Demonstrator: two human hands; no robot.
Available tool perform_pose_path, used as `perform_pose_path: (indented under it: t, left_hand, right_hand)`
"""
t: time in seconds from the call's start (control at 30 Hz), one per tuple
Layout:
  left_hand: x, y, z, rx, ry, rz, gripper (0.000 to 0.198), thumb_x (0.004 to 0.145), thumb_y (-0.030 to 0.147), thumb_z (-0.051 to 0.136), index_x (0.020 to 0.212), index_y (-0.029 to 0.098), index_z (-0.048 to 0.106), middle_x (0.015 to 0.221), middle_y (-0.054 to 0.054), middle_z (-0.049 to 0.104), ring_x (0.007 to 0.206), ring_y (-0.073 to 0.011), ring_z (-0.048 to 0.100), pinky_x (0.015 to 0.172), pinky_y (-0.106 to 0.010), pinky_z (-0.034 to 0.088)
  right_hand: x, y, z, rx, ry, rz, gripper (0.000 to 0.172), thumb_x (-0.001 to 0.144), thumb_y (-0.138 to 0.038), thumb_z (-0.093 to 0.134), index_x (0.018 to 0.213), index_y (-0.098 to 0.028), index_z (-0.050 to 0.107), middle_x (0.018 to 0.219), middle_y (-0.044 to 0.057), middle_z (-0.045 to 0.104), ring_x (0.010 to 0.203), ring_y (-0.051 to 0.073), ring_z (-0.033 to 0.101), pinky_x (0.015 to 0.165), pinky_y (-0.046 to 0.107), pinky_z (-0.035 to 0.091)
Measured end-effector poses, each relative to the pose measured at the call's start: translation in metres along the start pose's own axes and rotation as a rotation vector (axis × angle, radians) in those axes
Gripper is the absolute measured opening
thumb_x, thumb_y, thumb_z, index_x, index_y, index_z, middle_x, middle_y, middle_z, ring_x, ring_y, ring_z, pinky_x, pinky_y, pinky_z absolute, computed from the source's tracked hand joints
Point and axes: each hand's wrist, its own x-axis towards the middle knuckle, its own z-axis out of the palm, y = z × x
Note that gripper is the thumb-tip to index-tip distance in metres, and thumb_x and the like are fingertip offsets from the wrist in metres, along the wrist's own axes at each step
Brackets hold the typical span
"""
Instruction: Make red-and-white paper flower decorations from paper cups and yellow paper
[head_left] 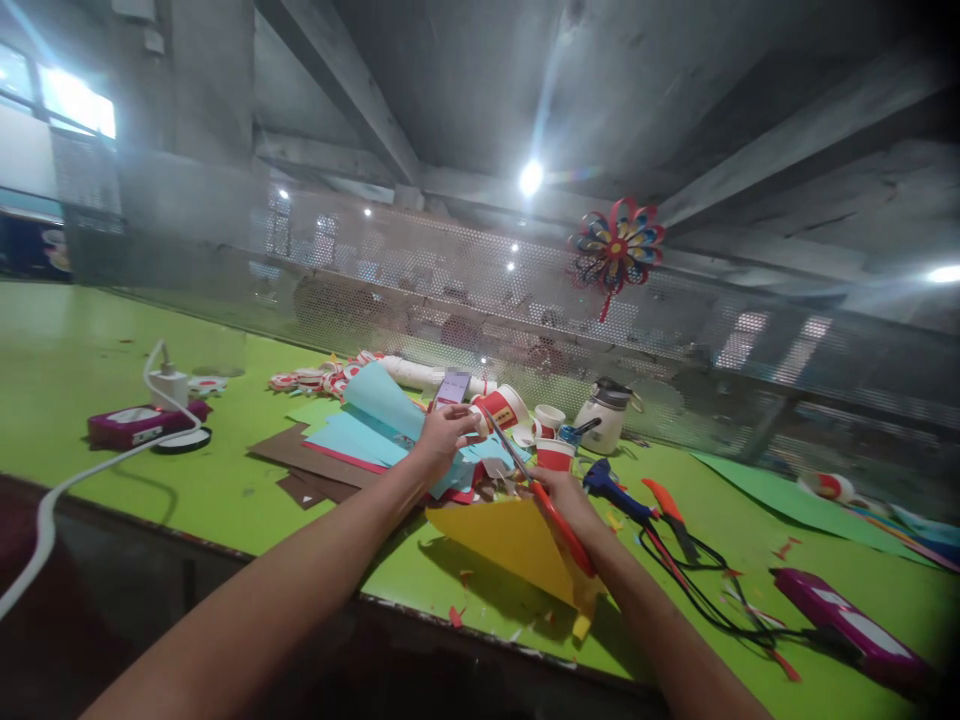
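Observation:
My left hand [444,437] has its fingers closed on the rim end of a red-and-white paper cup [504,410], which is tipped on its side above the table. In my right hand [564,497] is a pair of scissors [556,522] with orange-red handles. Their blades point up and left, close against the cup; whether they touch it I cannot tell. Below the scissors lies a folded sheet of yellow paper [502,545]. Just beyond my right hand stands another red-and-white paper cup [555,456], with a further cup [550,418] behind it.
Light blue paper [352,440] and brown card [289,450] lie left. A phone [453,388] leans behind. Right are a blue glue gun [616,490], an orange-handled tool [670,515], cables and a purple power strip [847,620]. A kettle [604,415] stands by the mesh screen [450,320].

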Motion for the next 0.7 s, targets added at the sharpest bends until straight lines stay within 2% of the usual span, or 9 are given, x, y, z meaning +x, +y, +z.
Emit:
perform_pose_path:
  t: [0.23, 0.5, 0.7]
  left_hand:
    - [-0.006, 0.001, 0.005, 0.072, 0.002, 0.053, 0.033, 0.056, 0.017, 0.081, 0.081, 0.01, 0.06, 0.084, -0.007, 0.064, 0.071, -0.0183, 0.065, 0.068, -0.038, 0.055]
    - [-0.006, 0.0, 0.006, 0.128, 0.041, 0.105, 0.033, 0.058, 0.018, 0.079, 0.085, 0.011, 0.062, 0.087, -0.005, 0.062, 0.072, -0.0164, 0.064, 0.067, -0.035, 0.055]
    - [-0.003, -0.002, 0.004, 0.099, 0.031, 0.09, 0.037, 0.055, 0.016, 0.081, 0.085, 0.012, 0.061, 0.086, -0.005, 0.063, 0.07, -0.0151, 0.063, 0.068, -0.035, 0.054]
  right_hand:
    - [0.0, 0.002, -0.002, -0.028, -0.008, 0.033, 0.027, 0.071, -0.031, 0.058, 0.086, -0.015, 0.074, 0.075, 0.005, 0.072, 0.071, 0.025, 0.066, 0.061, 0.029, 0.046]
    - [-0.001, -0.009, -0.001, -0.027, 0.028, 0.062, 0.026, 0.071, -0.03, 0.056, 0.081, -0.013, 0.074, 0.069, 0.004, 0.071, 0.066, 0.023, 0.065, 0.058, 0.027, 0.043]
    - [-0.003, -0.015, -0.002, -0.035, 0.032, 0.053, 0.025, 0.069, -0.024, 0.053, 0.078, -0.014, 0.074, 0.066, 0.003, 0.07, 0.064, 0.021, 0.064, 0.056, 0.025, 0.041]
